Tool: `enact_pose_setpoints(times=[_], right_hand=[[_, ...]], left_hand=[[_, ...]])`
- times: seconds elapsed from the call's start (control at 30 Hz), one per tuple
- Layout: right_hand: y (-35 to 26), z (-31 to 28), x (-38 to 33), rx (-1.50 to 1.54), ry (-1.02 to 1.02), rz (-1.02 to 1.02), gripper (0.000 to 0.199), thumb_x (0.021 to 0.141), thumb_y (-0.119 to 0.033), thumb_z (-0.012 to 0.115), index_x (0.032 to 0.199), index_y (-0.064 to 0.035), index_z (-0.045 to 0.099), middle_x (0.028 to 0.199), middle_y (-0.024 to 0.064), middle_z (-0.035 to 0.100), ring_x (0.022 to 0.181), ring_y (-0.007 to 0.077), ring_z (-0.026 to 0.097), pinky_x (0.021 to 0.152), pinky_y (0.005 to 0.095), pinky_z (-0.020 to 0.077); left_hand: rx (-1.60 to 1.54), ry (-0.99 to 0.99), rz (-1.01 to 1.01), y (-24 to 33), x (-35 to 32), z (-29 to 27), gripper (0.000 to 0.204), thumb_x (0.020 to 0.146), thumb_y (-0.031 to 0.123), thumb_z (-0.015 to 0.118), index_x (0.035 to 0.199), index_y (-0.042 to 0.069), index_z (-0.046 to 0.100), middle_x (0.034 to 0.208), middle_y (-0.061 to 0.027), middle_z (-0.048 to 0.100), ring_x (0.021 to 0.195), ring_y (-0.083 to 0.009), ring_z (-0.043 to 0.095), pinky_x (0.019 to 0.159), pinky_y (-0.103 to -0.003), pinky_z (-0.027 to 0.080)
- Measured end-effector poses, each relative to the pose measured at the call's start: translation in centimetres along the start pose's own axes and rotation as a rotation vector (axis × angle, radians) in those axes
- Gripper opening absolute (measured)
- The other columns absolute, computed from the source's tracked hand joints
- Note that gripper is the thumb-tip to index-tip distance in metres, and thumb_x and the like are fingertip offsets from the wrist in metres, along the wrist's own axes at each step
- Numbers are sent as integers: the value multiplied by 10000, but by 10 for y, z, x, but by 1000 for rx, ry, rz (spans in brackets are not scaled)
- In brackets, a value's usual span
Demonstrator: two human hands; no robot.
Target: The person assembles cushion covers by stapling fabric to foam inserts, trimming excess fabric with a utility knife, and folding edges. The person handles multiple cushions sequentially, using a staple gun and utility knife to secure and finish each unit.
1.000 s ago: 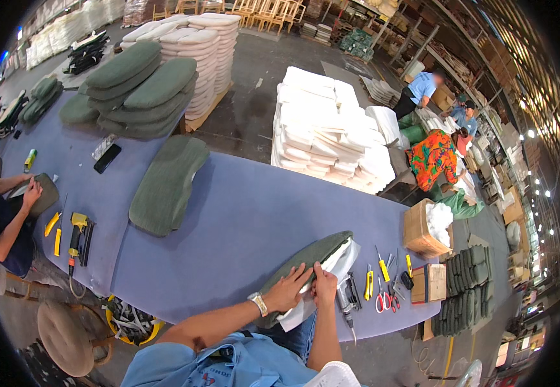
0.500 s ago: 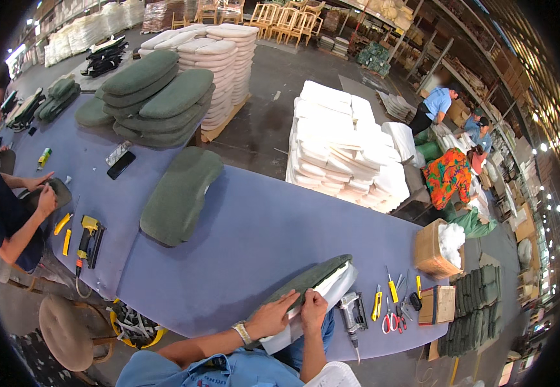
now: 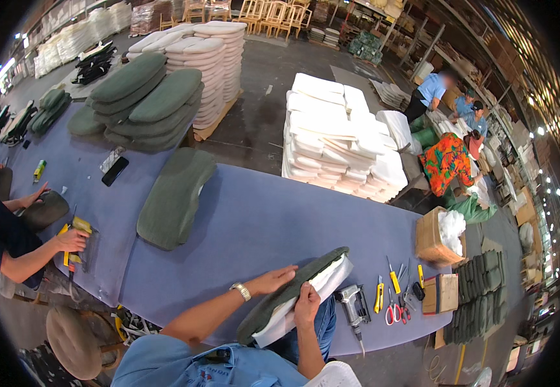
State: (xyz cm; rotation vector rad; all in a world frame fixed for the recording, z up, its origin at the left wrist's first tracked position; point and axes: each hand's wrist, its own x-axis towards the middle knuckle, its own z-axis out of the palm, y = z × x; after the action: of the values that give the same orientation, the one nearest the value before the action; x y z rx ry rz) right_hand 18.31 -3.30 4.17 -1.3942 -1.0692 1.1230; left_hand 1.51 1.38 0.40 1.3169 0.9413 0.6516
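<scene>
A dark green seat cushion point(image 3: 257, 316) stands tilted on its edge at the front of the table, its white underside point(image 3: 328, 282) facing right. My left hand point(image 3: 273, 280) lies along the green fabric with its fingers stretched out. At the rim, the fingers of my right hand point(image 3: 306, 306) are closed on the cushion's edge, where green cover meets white. Right of it lies a grey staple gun point(image 3: 355, 306) with a hose. Another green cushion point(image 3: 175, 197) rests farther back on the blue-grey table point(image 3: 247, 219).
Yellow cutters point(image 3: 379, 295), red-handled scissors point(image 3: 392, 313) and a box of white stuffing point(image 3: 436, 238) are at the right. Green cushions point(image 3: 144, 109) pile up at the far left. A co-worker's hand point(image 3: 72, 240) is on a yellow staple gun point(image 3: 81, 226).
My left hand has slid up along the green cover and flattened out. The cushion is turned more upright. The co-worker at the left has reached to the yellow staple gun.
</scene>
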Motion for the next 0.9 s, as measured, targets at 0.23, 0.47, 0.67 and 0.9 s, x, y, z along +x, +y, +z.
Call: enact_pose_setpoints(times=[0.23,0.47,0.67,0.9], right_hand=[[20,8,22,38,-122,22,353,1113,-301,496,964,-20,648,853,-45,552,793,57,447,712,244,414],[32,21,23,129,-125,27,365,1115,-286,477,880,-31,591,792,-50,495,756,57,405,668,252,383],[32,18,19,230,-168,31,350,1117,-306,491,956,-32,637,846,-50,557,782,49,450,704,238,409],[35,18,23,181,-197,-6,373,1122,-315,474,887,-48,586,783,-74,463,731,48,382,642,246,349]], left_hand=[[-420,-60,-240,3,44,6,638,1085,604,313,1613,247,355,1535,-82,484,1374,-174,460,1163,-348,382],[-278,-26,-206,23,20,-1,647,1102,567,276,1642,211,268,1607,-103,403,1445,-206,405,1200,-339,310],[-29,23,-121,23,12,5,719,1103,540,241,1652,84,157,1628,-207,349,1490,-302,373,1222,-367,271],[171,108,-95,28,-1,11,726,1105,496,272,1632,12,147,1607,-287,345,1489,-394,368,1220,-394,284]])
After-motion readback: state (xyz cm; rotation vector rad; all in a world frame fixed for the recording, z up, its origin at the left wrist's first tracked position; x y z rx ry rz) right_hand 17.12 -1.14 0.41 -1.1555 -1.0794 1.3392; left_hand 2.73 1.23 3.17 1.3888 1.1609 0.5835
